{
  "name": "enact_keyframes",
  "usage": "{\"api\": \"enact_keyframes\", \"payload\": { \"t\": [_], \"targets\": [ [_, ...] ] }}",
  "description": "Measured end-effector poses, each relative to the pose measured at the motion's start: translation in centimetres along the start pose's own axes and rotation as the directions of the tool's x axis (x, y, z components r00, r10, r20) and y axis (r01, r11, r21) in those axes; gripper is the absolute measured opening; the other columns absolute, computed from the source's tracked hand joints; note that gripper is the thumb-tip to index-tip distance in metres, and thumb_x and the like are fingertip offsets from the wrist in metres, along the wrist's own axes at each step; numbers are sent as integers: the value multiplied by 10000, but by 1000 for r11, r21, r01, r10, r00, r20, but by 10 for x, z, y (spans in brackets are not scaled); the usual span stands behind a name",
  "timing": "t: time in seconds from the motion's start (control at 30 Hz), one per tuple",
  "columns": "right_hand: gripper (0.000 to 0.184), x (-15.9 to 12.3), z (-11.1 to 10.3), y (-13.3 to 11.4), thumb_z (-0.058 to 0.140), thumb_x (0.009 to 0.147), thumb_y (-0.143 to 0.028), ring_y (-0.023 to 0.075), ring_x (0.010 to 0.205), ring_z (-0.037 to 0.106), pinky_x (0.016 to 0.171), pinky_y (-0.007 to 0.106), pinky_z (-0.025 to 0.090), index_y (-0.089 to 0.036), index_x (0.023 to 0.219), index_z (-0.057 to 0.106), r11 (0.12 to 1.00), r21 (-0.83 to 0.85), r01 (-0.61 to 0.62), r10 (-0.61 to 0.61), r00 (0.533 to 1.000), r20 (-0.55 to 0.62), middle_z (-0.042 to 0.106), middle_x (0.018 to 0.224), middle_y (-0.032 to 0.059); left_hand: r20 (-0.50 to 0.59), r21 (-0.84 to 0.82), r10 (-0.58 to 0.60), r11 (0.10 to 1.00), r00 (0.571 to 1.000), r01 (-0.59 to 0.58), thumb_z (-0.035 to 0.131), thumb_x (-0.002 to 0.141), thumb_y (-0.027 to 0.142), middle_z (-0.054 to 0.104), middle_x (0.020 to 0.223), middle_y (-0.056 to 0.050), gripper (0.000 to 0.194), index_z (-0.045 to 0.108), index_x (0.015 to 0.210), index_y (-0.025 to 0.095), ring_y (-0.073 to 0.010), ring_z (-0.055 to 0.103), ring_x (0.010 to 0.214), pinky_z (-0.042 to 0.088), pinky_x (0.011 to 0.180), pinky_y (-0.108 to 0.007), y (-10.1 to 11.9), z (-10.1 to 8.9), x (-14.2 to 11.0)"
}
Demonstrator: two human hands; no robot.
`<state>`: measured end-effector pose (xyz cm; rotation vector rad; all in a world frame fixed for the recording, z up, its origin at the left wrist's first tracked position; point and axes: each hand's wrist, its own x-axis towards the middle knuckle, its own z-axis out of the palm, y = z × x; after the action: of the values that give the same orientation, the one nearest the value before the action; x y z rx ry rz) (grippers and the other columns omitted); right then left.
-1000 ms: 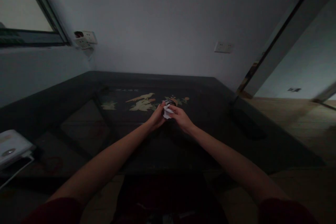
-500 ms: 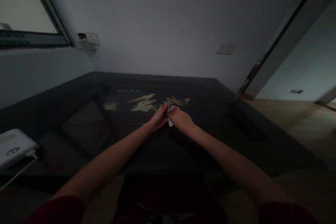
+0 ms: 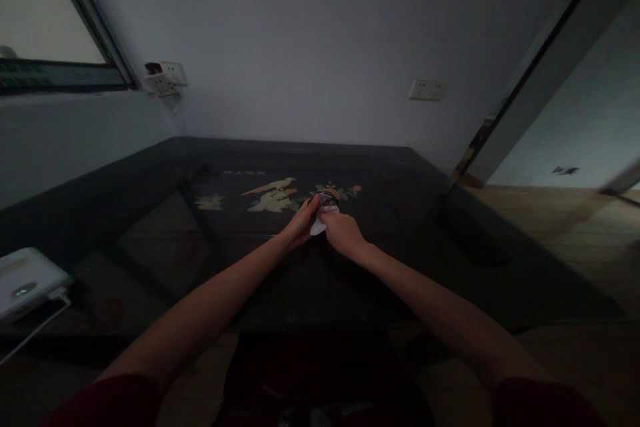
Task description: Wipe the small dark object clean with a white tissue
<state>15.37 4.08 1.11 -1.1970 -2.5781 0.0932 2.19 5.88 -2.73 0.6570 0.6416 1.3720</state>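
Above the dark table, my left hand point(image 3: 302, 220) is closed around the left side of a small thing with thin, dark curved lines point(image 3: 329, 197); its kind is too dim and small to make out. My right hand point(image 3: 344, 232) is closed on a white tissue or thin cloth point(image 3: 319, 226), its fingers pressed against the near side of that thing. The white piece hangs down between both hands. My fingers hide most of the small thing.
The dark glossy table point(image 3: 280, 280) bears a bird and flower picture point(image 3: 273, 197). A white device point(image 3: 30, 283) with a cable stands at the left edge. A dark flat object point(image 3: 473, 237) lies on the right. A wall with sockets point(image 3: 427, 89) rises behind.
My right hand has turned, its fingers now curled in more. The white piece has swung to the left and shows more below my hands. My left hand stays about where it was.
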Motion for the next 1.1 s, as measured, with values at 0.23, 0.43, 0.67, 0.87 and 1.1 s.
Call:
{"api": "enact_keyframes", "payload": {
  "t": [0.23,0.43,0.67,0.87,1.1],
  "targets": [
    [441,15,12,15,416,684,-21,178,859,664,833,276,475,-149,994,703,473,881,-12,91,995,-35,733,926,43,5,22,0,1000,1000,0,620,866,375,670,863,-34,249,604,1018,178,-148,638,752,498,723,-277,1,-1,-2],
    [480,12,11,11,402,683,7,179,900,650,850,276,463,-146,1044,679,597,800,57,39,994,-100,723,984,49,0,-21,-17,1000,1000,17,608,871,401,689,913,-56,307,612,1082,179,-168,659,833,503,805,-289,2,0,-2],
    [410,-2,-5,4,370,865,-31,249,1012,646,858,333,467,-126,1176,620,994,39,105,-107,993,44,689,1110,158,11,-28,-90,996,996,91,504,928,409,711,981,-94,355,626,1138,151,-197,678,891,510,836,-302,5,4,-3],
    [427,-4,5,-4,335,919,-53,251,1109,592,984,372,438,-9,1308,506,953,-214,214,-231,971,-59,645,1192,209,11,-106,-216,971,976,216,397,948,490,725,855,-103,474,671,1056,119,-184,692,752,530,722,-269,13,9,-7],
    [420,-9,7,-8,405,915,-112,231,1099,590,1072,378,375,-22,1310,519,936,-245,253,-296,942,-156,675,1124,182,-31,-115,-188,976,982,183,332,965,491,729,775,-99,536,667,1087,91,-189,698,731,542,694,-263,17,13,-12]
  ]
}}
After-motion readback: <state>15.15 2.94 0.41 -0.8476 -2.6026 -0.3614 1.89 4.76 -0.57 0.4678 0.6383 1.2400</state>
